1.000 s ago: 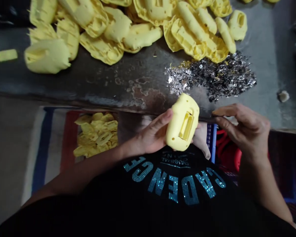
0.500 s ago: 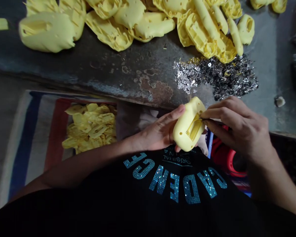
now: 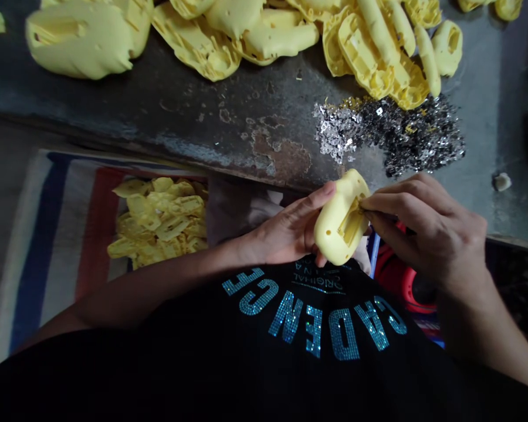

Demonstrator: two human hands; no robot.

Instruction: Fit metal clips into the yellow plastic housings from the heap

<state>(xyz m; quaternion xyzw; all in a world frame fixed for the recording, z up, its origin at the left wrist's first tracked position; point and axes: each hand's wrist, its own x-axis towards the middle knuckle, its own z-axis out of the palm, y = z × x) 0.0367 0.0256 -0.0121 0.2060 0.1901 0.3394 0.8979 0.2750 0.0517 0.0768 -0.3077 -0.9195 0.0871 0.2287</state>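
Observation:
My left hand (image 3: 297,225) is closed around a rounded yellow plastic shell (image 3: 332,240), held just off the table's front edge. The shell's long recessed slot faces up and toward the right. My right hand (image 3: 426,223) pinches thumb and forefinger together at the upper end of that slot. Whatever sits between those fingertips is too small and covered to make out. Just beyond my hands, a pile of small shiny metal pieces (image 3: 422,138) lies on the table.
Yellow plastic shells (image 3: 281,38) are heaped along the far side of the dark worn table (image 3: 180,120). Below it at left, a striped sack (image 3: 66,234) surrounds more yellow parts (image 3: 167,214). A small white lump (image 3: 502,181) rests at right. Something red (image 3: 411,287) stands under the right forearm.
The view has shifted slightly. Both hands and the yellow shell keep nearly the same pose, with the right fingertips still at the slot.

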